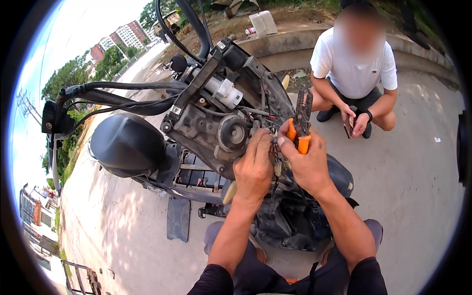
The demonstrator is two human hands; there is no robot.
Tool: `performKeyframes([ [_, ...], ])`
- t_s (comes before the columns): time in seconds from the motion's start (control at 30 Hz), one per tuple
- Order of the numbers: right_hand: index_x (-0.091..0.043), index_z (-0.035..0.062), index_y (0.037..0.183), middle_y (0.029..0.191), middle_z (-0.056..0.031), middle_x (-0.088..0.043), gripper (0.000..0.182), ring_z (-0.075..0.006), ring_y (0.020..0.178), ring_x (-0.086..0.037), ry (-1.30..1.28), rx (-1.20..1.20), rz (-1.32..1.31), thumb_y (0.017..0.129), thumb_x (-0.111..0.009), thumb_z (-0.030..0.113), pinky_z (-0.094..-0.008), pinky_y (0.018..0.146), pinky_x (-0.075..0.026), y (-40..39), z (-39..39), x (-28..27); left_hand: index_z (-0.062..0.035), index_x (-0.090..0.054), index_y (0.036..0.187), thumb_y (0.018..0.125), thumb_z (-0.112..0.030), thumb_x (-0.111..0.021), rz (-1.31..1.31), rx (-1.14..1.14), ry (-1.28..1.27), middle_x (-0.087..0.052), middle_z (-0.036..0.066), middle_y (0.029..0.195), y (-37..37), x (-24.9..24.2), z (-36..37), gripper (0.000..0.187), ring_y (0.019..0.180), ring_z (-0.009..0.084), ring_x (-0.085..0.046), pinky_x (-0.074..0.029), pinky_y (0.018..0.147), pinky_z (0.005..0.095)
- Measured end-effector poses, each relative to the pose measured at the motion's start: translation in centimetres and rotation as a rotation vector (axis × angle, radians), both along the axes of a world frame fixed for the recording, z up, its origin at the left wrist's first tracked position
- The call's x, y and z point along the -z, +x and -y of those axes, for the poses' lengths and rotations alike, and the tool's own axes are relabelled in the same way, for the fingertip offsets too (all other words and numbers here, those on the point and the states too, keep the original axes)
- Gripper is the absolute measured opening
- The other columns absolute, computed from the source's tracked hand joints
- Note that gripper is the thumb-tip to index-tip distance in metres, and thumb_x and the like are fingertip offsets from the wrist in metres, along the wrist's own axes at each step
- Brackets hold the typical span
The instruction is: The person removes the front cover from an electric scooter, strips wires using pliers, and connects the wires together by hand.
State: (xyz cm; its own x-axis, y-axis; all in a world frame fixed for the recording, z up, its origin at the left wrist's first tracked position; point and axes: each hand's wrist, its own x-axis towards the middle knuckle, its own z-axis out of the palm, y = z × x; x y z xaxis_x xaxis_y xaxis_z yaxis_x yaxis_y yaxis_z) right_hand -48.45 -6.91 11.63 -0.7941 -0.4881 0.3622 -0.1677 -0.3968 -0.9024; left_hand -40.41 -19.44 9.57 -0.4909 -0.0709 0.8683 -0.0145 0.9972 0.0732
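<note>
A stripped scooter [216,123] with its front panels off stands before me, frame, steering column and wiring bare. My left hand [253,167] pinches a bundle of thin wires [273,147] below the steering column. My right hand [307,164] touches the same wires with its fingertips while gripping orange-handled wire strippers [301,123], their jaws pointing up. Both hands sit close together, almost touching.
A person in a white shirt [354,64] crouches beyond the scooter at the right, hands on a small dark object. The black front fender [125,142] juts left. A dark panel [178,219] lies on the concrete ground. A curb and white containers [263,22] lie behind.
</note>
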Motion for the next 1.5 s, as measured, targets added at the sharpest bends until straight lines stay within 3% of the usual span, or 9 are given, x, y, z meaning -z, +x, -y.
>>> performKeyframes([
  [0.13, -0.065, -0.0015, 0.119, 0.095, -0.0052, -0.068, 0.025, -0.0103, 0.084, -0.064, 0.102, -0.113, -0.021, 0.098, -0.074, 0.007, -0.0294, 0.079, -0.055, -0.6, -1.2, -0.7, -0.0020, -0.070, 0.120, 0.099, 0.006, -0.067, -0.095, 0.054, 0.192, -0.078, 0.014, 0.112, -0.5, 0.6, -0.1, 0.022, 0.081, 0.0230, -0.077, -0.061, 0.065, 0.0341],
  [0.23, -0.064, -0.0027, 0.126, 0.102, -0.0130, -0.070, 0.038, -0.0211, 0.092, -0.070, 0.250, -0.018, -0.200, 0.093, -0.079, 0.010, -0.0364, 0.086, -0.056, -1.9, -2.0, -0.4, -0.0015, -0.070, 0.120, 0.105, 0.001, -0.065, -0.106, 0.071, 0.327, -0.078, 0.013, 0.106, -0.5, 0.3, -0.5, 0.016, 0.071, 0.0179, -0.074, -0.056, 0.059, 0.0316],
  [0.37, -0.063, -0.0027, 0.130, 0.114, -0.0196, -0.066, 0.051, -0.0419, 0.105, -0.066, 0.415, 0.313, -0.625, 0.083, -0.081, 0.008, -0.0481, 0.090, -0.053, -3.3, -3.2, 0.9, -0.0007, -0.071, 0.119, 0.107, -0.002, -0.065, -0.120, 0.073, 0.396, -0.078, 0.013, 0.100, -0.6, 0.2, -0.8, 0.013, 0.066, 0.0150, -0.071, -0.055, 0.058, 0.0304],
  [0.57, -0.066, 0.0023, 0.127, 0.108, -0.0163, -0.066, 0.053, -0.0373, 0.105, -0.065, 0.583, 0.455, -0.898, 0.076, -0.079, 0.007, -0.0477, 0.090, -0.050, -3.3, -4.8, 1.5, 0.0002, -0.071, 0.119, 0.107, -0.003, -0.066, -0.146, 0.111, 0.408, -0.075, 0.010, 0.095, -0.8, 0.4, -0.6, 0.013, 0.064, 0.0121, -0.068, -0.054, 0.058, 0.0289],
  [0.87, -0.068, 0.0026, 0.124, 0.112, -0.0168, -0.068, 0.047, -0.0375, 0.108, -0.066, 0.600, 0.332, -0.847, 0.079, -0.079, 0.009, -0.0479, 0.092, -0.050, -2.2, -4.3, 1.5, 0.0019, -0.070, 0.116, 0.108, 0.002, -0.063, -0.126, 0.162, 0.519, -0.075, 0.008, 0.104, -0.4, 0.4, -1.1, 0.011, 0.069, 0.0103, -0.068, -0.055, 0.060, 0.0268],
  [1.07, -0.065, 0.0013, 0.127, 0.111, -0.0186, -0.065, 0.050, -0.0428, 0.106, -0.064, 0.582, 0.304, -0.837, 0.079, -0.078, 0.006, -0.0500, 0.094, -0.051, -2.4, -4.4, 1.7, 0.0022, -0.070, 0.115, 0.107, 0.003, -0.064, -0.125, 0.144, 0.496, -0.076, 0.009, 0.108, -0.5, 0.5, -0.9, 0.010, 0.071, 0.0105, -0.067, -0.055, 0.062, 0.0269],
  [1.17, -0.067, 0.0016, 0.122, 0.110, -0.0178, -0.067, 0.046, -0.0394, 0.106, -0.067, 0.572, 0.293, -0.823, 0.079, -0.079, 0.008, -0.0489, 0.092, -0.052, -2.4, -4.3, 1.8, 0.0027, -0.070, 0.115, 0.105, 0.004, -0.066, -0.145, 0.141, 0.416, -0.076, 0.010, 0.109, -0.7, 0.3, -0.8, 0.011, 0.071, 0.0111, -0.067, -0.055, 0.062, 0.0274],
  [1.3, -0.067, 0.0009, 0.119, 0.107, -0.0186, -0.068, 0.044, -0.0409, 0.103, -0.068, 0.545, 0.291, -0.811, 0.078, -0.080, 0.007, -0.0494, 0.090, -0.054, -2.3, -4.4, 1.7, 0.0030, -0.070, 0.114, 0.103, 0.005, -0.067, -0.127, 0.120, 0.386, -0.076, 0.010, 0.107, -0.6, 0.2, -0.6, 0.012, 0.072, 0.0118, -0.067, -0.055, 0.063, 0.0281],
  [1.5, -0.062, -0.0004, 0.114, 0.105, -0.0218, -0.070, 0.037, -0.0449, 0.096, -0.071, 0.605, 0.243, -0.746, 0.081, -0.078, 0.004, -0.0521, 0.084, -0.056, -2.2, -4.5, 1.9, 0.0025, -0.070, 0.116, 0.103, 0.006, -0.066, -0.063, 0.159, 0.548, -0.075, 0.010, 0.106, -0.4, 0.2, -0.8, 0.014, 0.072, 0.0116, -0.067, -0.054, 0.062, 0.0276],
])
